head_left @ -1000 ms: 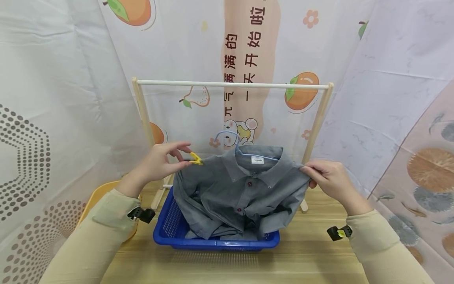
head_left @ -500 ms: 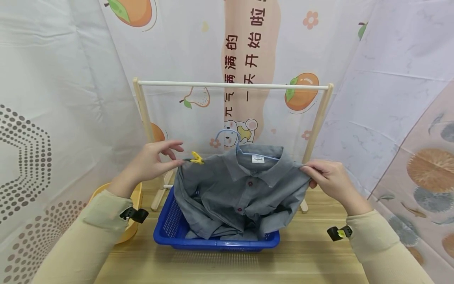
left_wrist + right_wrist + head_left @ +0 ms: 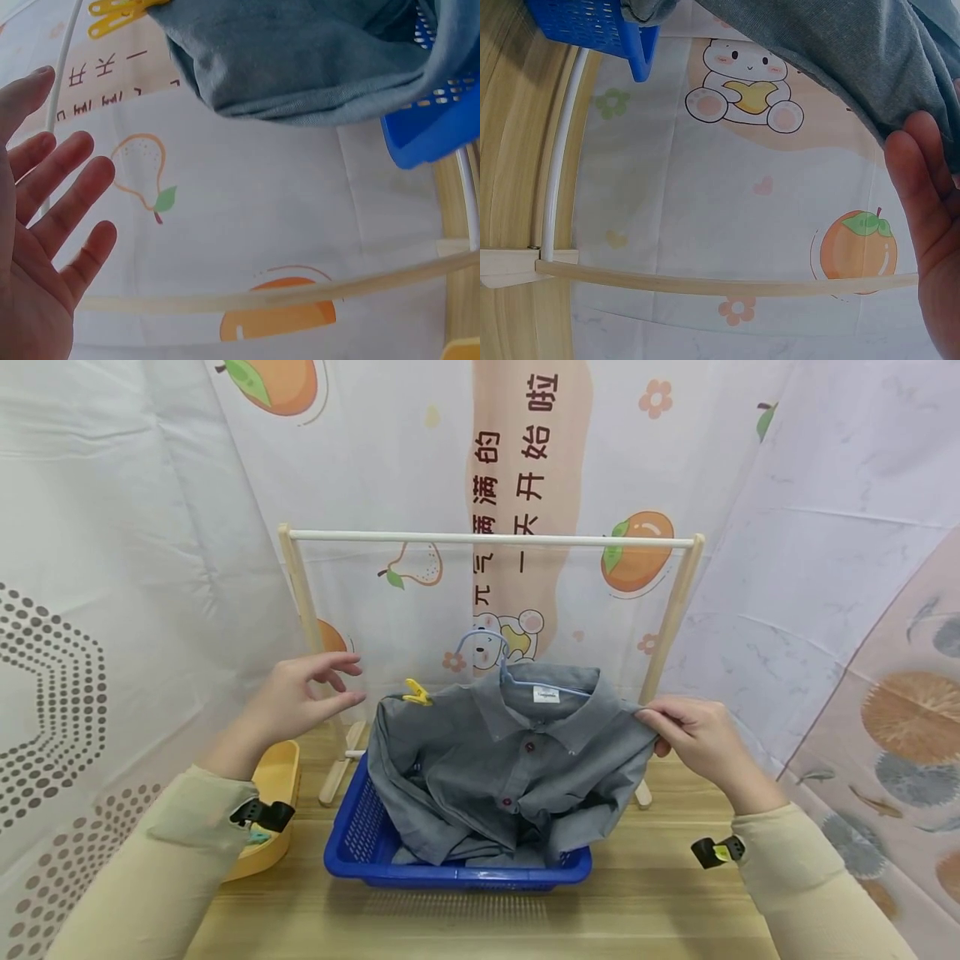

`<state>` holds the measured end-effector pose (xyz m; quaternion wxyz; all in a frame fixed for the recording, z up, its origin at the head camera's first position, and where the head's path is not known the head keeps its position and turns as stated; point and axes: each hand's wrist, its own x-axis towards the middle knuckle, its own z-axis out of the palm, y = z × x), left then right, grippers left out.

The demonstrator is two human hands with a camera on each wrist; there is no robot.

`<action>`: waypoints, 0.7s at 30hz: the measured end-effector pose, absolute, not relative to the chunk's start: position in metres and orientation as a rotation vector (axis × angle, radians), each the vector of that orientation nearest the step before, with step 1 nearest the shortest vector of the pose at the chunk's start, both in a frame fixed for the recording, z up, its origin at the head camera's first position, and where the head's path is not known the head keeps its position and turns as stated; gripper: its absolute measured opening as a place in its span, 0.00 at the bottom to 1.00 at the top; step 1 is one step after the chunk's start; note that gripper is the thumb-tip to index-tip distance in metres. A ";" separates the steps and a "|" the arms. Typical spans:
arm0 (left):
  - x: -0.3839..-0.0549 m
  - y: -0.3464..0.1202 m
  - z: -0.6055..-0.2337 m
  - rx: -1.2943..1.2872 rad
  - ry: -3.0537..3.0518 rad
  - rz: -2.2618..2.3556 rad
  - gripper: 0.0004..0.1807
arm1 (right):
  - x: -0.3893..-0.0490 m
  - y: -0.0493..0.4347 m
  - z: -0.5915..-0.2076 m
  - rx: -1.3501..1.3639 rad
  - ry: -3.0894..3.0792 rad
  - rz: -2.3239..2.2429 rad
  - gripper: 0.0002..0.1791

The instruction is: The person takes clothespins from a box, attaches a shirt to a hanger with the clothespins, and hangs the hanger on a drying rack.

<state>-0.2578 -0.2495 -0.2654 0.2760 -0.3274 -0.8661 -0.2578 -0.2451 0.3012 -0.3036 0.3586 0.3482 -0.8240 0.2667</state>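
Note:
A grey button shirt point(image 3: 480, 752) with a light blue hanger point(image 3: 504, 653) in its collar is spread over a blue basket point(image 3: 457, 877). On the shirt's left shoulder in the head view sits a yellow clothespin point(image 3: 417, 693), clipped to the cloth. My left hand point(image 3: 303, 697) is apart from the shirt, left of the clothespin, with nothing in it; the left wrist view shows its fingers point(image 3: 75, 191) spread. My right hand point(image 3: 693, 739) pinches the shirt's other shoulder between thumb and fingers. In the right wrist view the grey cloth point(image 3: 832, 52) stretches up from those fingers.
Behind the basket stands a wooden rack with a white crossbar point(image 3: 487, 537). A yellow bin point(image 3: 281, 785) with small coloured things inside is at the left, partly behind my left forearm. All rests on a wooden table point(image 3: 637, 893); printed curtains surround it.
My left hand has let go of the yellow clothespin and drawn back to the left, leaving it on the shirt's shoulder. The right hand keeps its pinch in the same place.

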 end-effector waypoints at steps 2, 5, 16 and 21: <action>-0.259 -0.254 -0.267 -0.859 -2.321 -0.686 0.25 | -0.245 0.301 -0.303 0.900 -2.126 0.685 0.14; -0.259 -0.259 -0.269 -0.831 -2.317 -0.666 0.25 | -0.246 0.302 -0.303 0.898 -2.129 0.688 0.14; -0.255 -0.276 -0.272 -0.769 -2.292 -0.692 0.26 | -0.247 0.302 -0.305 0.887 -2.138 0.692 0.14; -0.255 -0.282 -0.275 -0.758 -2.296 -0.684 0.27 | -0.248 0.303 -0.305 0.886 -2.138 0.692 0.14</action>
